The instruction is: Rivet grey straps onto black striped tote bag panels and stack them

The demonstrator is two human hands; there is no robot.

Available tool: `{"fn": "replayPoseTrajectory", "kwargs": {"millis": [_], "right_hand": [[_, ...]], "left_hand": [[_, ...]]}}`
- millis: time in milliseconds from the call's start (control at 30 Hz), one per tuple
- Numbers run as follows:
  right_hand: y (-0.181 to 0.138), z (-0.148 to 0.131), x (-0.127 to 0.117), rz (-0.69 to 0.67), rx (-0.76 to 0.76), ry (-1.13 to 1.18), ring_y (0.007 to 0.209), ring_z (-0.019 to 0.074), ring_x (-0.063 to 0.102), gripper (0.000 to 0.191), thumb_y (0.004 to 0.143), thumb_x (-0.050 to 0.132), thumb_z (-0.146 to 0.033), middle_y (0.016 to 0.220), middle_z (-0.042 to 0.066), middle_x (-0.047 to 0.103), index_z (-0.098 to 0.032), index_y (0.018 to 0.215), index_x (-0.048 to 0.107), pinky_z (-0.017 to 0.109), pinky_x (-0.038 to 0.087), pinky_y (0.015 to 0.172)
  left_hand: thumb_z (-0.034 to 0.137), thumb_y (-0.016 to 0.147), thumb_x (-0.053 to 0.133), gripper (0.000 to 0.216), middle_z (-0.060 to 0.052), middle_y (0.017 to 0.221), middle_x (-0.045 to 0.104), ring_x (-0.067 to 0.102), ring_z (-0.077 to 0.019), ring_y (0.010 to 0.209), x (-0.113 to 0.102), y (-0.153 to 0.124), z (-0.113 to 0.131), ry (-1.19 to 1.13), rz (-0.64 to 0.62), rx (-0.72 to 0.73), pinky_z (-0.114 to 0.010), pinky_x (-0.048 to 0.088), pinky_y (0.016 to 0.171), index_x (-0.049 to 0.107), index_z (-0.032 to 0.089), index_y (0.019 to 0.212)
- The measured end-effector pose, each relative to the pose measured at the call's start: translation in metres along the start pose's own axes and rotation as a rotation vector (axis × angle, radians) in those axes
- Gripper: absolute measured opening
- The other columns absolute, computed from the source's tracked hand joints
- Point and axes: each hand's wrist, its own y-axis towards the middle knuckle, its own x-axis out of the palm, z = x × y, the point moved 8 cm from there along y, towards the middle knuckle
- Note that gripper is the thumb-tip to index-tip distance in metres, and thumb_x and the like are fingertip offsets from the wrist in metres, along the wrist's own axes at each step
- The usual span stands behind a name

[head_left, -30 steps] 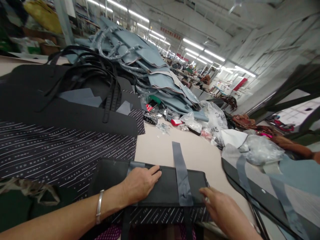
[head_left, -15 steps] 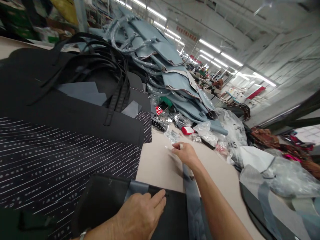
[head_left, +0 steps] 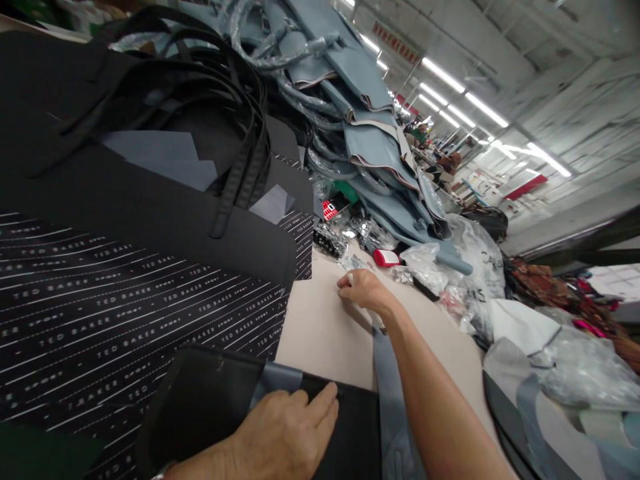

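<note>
Pressing flat, fingers spread, left hand (head_left: pixel 283 437) on black bag panel (head_left: pixel 210 400), long axis crosswise; right hand (head_left: pixel 363 290) pinching small clear packet (head_left: pixel 353 263) far ahead on bench (head_left: pixel 325 333); grey strap (head_left: pixel 390 393) running lengthwise between.

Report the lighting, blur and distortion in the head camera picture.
Head view: ceiling strip lights glare white at upper right; the far hall is soft and smeared; wide-lens bending curves the walls. The right hand casts a soft shadow on the beige table; the left hand on the black bag looks sharp.
</note>
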Motion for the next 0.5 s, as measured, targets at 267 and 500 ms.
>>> {"fn": "replayPoseTrajectory", "kwargs": {"millis": [267, 500], "right_hand": [[-0.055, 0.009, -0.001, 0.025, 0.022, 0.069, 0.066, 0.015, 0.061, 0.011, 0.079, 0.061, -0.015, 0.061, 0.002, 0.063, -0.015, 0.071, 0.068, 0.024, 0.042, 0.061], [-0.146, 0.02, 0.047, -0.155, -0.014, 0.37, 0.053, 0.0107, 0.053, 0.014, 0.081, 0.058, -0.025, 0.06, -0.003, 0.061, -0.018, 0.084, 0.069, 0.021, 0.04, 0.05]], "left_hand": [[0.013, 0.09, 0.046, 0.039, -0.012, 0.135, 0.062, 0.064, -0.0186, 0.068, -0.008, 0.003, -0.001, -0.045, -0.098, -0.035, -0.032, 0.049, 0.052, 0.061, 0.012, 0.127], [0.017, 0.092, 0.049, 0.039, -0.009, 0.13, 0.064, 0.063, -0.0184, 0.071, -0.008, 0.003, 0.001, -0.041, -0.129, -0.042, -0.032, 0.047, 0.055, 0.058, 0.015, 0.13]]}}
